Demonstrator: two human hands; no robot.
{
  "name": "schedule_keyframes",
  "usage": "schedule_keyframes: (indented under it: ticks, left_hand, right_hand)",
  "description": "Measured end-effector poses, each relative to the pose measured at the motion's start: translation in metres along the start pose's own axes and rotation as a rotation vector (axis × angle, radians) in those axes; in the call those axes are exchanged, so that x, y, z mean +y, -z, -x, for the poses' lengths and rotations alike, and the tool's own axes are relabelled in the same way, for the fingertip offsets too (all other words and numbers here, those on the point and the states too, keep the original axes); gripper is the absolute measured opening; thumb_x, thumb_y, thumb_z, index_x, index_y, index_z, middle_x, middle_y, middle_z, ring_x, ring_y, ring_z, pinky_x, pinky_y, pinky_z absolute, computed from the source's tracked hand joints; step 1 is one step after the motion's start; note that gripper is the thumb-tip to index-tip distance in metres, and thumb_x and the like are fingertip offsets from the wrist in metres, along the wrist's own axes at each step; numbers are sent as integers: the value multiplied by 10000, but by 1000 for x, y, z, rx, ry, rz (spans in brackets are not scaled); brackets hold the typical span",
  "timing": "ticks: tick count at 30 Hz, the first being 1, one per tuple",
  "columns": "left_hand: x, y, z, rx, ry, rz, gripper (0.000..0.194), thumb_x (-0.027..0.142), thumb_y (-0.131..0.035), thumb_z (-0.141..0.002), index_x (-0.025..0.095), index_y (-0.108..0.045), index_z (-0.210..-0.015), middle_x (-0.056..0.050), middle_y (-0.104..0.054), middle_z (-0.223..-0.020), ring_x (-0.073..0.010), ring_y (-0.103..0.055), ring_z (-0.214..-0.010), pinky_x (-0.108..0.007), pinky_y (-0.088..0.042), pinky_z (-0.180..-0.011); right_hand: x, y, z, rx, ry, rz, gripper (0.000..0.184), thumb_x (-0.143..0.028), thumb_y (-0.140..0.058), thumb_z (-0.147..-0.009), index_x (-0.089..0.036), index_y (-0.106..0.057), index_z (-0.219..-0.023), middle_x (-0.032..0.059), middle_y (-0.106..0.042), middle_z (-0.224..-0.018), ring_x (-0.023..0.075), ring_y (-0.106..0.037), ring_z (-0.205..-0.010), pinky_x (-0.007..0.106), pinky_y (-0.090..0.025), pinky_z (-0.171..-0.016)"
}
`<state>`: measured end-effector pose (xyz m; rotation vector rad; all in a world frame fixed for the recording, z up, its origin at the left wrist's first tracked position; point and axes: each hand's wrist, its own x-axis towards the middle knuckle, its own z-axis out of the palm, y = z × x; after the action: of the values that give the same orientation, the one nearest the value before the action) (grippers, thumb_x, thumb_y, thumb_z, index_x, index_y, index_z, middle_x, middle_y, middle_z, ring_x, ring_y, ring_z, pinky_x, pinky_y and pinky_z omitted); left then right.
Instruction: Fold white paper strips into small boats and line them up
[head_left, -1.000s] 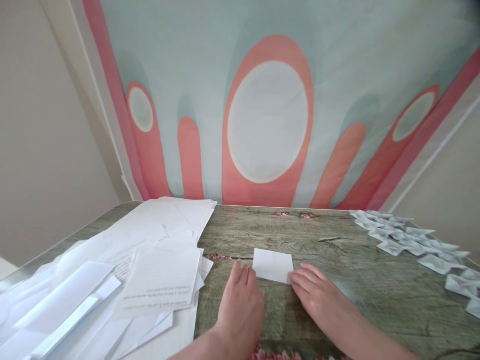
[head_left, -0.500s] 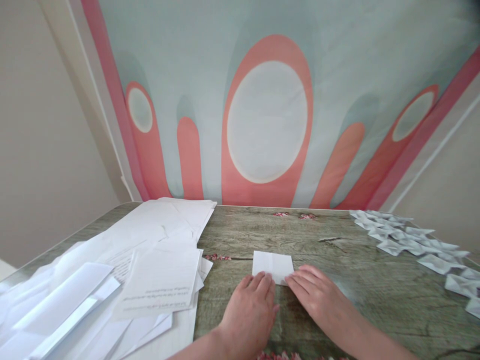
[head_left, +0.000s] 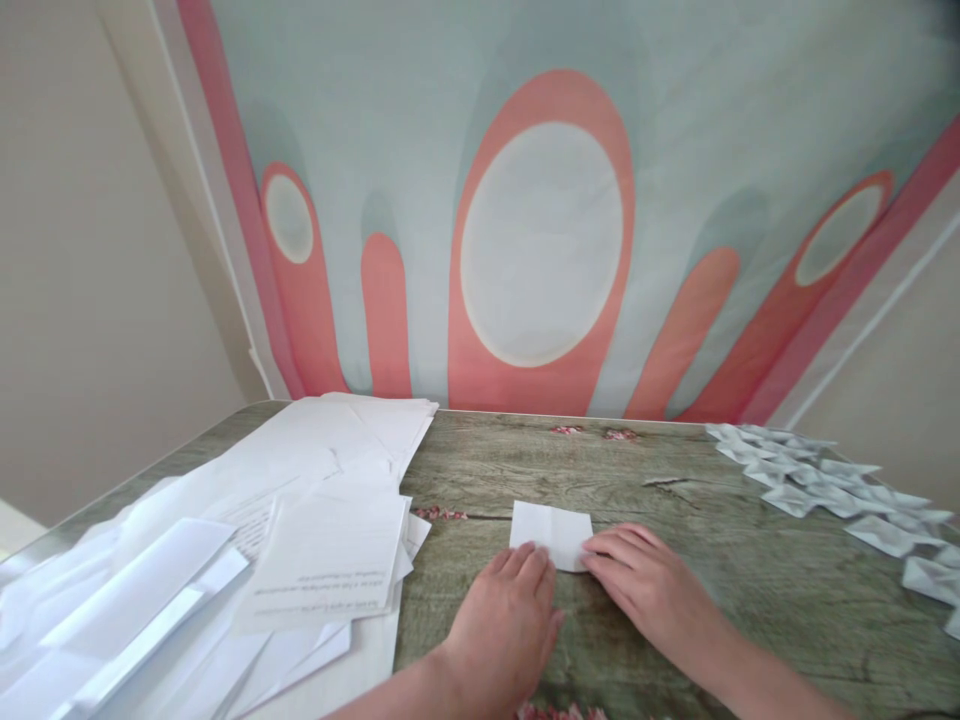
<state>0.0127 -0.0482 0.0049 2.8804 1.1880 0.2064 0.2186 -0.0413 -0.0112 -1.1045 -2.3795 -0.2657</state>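
Note:
A small white paper square point(head_left: 551, 525) with a faint crease down its middle lies on the wooden tabletop in front of me. My left hand point(head_left: 506, 615) rests palm down at its near left edge. The fingertips press on the paper there, and the thumb sticks out to the side, so this hand is open. At the paper's right edge is my right hand point(head_left: 652, 585), its fingers close together and touching the corner. Its thumb is hidden underneath, and the fingers appear to pinch the edge.
Loose white sheets point(head_left: 352, 430) and cut paper pieces point(head_left: 330, 550), some printed, pile up on the left. Several folded white paper shapes point(head_left: 825, 480) stand in rows along the right edge. A patterned teal and coral backdrop point(head_left: 555, 90) hangs behind the table point(head_left: 480, 455).
The view has shifted slightly, so everything sits a little further right. My hands stay at the paper square with hardly any movement.

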Motion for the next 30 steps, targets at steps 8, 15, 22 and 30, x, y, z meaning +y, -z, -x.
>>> schedule_keyframes:
  ticks: [8, 15, 22, 30]
  left_hand:
    - [0, 3, 1, 17, 23, 47, 355, 337, -441, -886, 166, -475, -1195, -100, -504, -1208, -237, -443, -1154, -381, -337, -1001]
    - [-2, 9, 1, -7, 0, 77, 368, 339, -422, -893, 139, -473, -1198, -102, -522, -1171, -233, -442, -1147, -374, -325, -1010]
    - [-4, 9, 1, 1, -7, 96, 362, 339, -435, -887, 126, -490, -1174, -103, -528, -1157, -228, -445, -1137, -359, -311, -1020]
    - [-2, 5, 3, -2, 13, 112, 382, 301, -444, -878, 126, -438, -1217, -114, -488, -1213, -231, -443, -1132, -356, -317, -1014]
  right_hand:
    - [11, 12, -12, -189, 46, -226, 201, -175, -425, -906, -202, -610, -833, 16, -658, -879, 148, -574, -891, 370, -366, -908]
    - [20, 11, -25, -287, -123, -470, 132, -236, -461, -895, -192, -547, -805, 20, -610, -906, 133, -576, -822, 268, -437, -759]
    - [24, -10, -28, -213, -295, -632, 217, -285, -471, -881, -175, -549, -711, 24, -559, -890, 128, -557, -759, 263, -441, -714]
    - [28, -25, -29, -212, -391, -662, 215, -304, -536, -837, -183, -546, -659, 20, -544, -854, 140, -537, -736, 264, -412, -674]
